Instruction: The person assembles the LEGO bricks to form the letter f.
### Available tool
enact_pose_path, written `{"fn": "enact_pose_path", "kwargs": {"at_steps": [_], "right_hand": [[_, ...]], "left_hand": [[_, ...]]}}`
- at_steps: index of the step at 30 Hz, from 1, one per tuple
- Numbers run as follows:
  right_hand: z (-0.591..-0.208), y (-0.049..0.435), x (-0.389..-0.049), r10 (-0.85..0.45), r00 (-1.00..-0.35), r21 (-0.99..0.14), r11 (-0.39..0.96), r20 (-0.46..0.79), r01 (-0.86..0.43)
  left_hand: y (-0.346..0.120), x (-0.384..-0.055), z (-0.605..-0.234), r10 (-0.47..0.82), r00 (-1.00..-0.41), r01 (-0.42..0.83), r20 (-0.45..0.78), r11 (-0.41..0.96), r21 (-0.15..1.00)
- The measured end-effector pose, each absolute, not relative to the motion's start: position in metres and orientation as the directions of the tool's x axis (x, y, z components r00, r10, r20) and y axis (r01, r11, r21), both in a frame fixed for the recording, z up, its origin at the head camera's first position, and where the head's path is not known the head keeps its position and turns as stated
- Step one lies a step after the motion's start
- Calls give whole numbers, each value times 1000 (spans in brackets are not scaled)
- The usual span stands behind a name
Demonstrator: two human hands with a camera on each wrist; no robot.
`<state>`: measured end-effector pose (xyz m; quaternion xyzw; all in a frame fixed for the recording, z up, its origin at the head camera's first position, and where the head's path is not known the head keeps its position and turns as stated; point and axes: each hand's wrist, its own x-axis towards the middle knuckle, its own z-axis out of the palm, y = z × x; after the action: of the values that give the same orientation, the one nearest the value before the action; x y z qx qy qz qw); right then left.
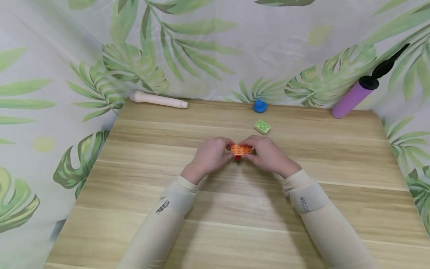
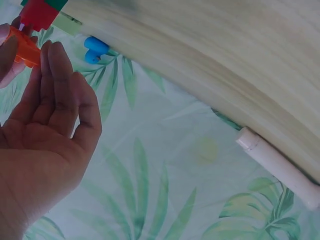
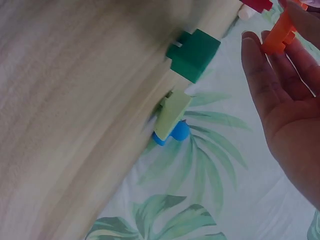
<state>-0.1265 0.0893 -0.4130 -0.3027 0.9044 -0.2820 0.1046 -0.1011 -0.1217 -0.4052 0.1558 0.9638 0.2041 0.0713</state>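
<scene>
An orange toy building block (image 1: 237, 150) with studs lies between my two hands at the middle of the table. My left hand (image 1: 211, 155) pinches its left end between thumb and fingers, and my right hand (image 1: 268, 155) pinches its right end. Close to the orange block is a red block (image 2: 37, 15), mostly hidden under it in the head view. A dark green block (image 3: 197, 55) also shows in the right wrist view; whether it joins the red one I cannot tell. Just beyond my hands, a light green block (image 1: 262, 127) lies on the table.
Behind the light green block sits a small blue rubber duck (image 1: 260, 106). A pale microphone-shaped object (image 1: 159, 100) lies along the back left edge. At the back right leans a purple cylinder (image 1: 352, 98) with a black top. Leaf-print cloth (image 1: 208, 56) hangs behind the wooden table (image 1: 231, 231).
</scene>
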Motion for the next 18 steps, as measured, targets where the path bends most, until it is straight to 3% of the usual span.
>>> {"fn": "enact_pose_path", "kwargs": {"at_steps": [18], "right_hand": [[-418, 89, -127, -614, -788, -571, 663, -44, -484]], "left_hand": [[-122, -102, -415, 324, -941, 262, -98, 880, 395]]}}
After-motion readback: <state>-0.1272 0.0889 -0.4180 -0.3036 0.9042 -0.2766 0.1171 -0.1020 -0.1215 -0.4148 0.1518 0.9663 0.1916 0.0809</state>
